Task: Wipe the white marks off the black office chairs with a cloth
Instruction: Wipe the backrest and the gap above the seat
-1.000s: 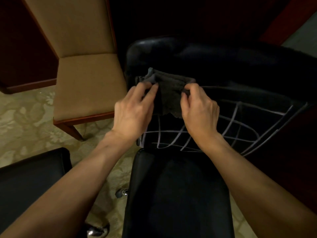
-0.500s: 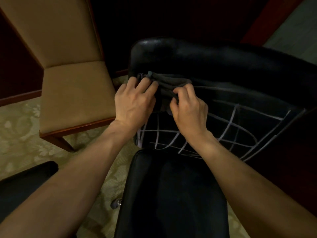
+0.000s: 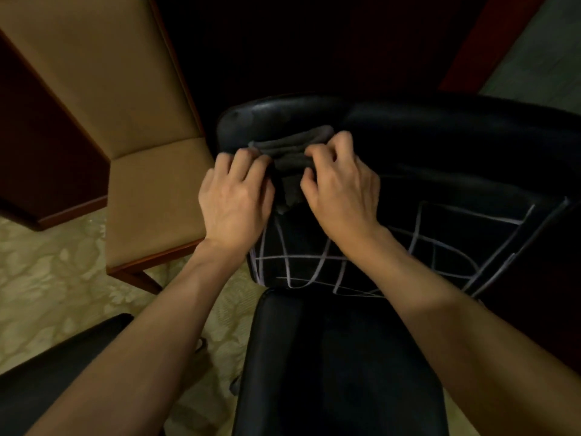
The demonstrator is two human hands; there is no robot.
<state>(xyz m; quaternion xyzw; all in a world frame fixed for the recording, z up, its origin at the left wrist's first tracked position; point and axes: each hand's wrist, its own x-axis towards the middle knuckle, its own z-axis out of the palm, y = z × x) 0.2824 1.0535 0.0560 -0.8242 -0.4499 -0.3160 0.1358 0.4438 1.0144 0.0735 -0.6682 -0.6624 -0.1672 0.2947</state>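
Head view, looking down over both forearms at a black office chair (image 3: 342, 366). Item one: the chair, seat at bottom centre, backrest rising away from the camera, padded top edge running across the upper middle. Item two: white marks (image 3: 418, 243), a web of crossing straight and curved lines drawn over the lower backrest, from just above the seat join out to the right side. Item three: grey cloth (image 3: 290, 155), bunched into folds against the upper left of the backrest, just below the padded top edge and above the marks, one corner hanging down between the hands. Left hand (image 3: 235, 199): back of hand up, fingers lying over the cloth's left end, pressing it to the backrest; whether they curl round it cannot be told. Right hand (image 3: 342, 187): fingers curled, gripping the cloth's right end. Item four: tan padded chair (image 3: 125, 127) with a reddish wood frame, standing to the left, beside the office chair. Item five: pale patterned carpet (image 3: 47, 284). Item six: part of another black seat (image 3: 47, 382) at lower left.
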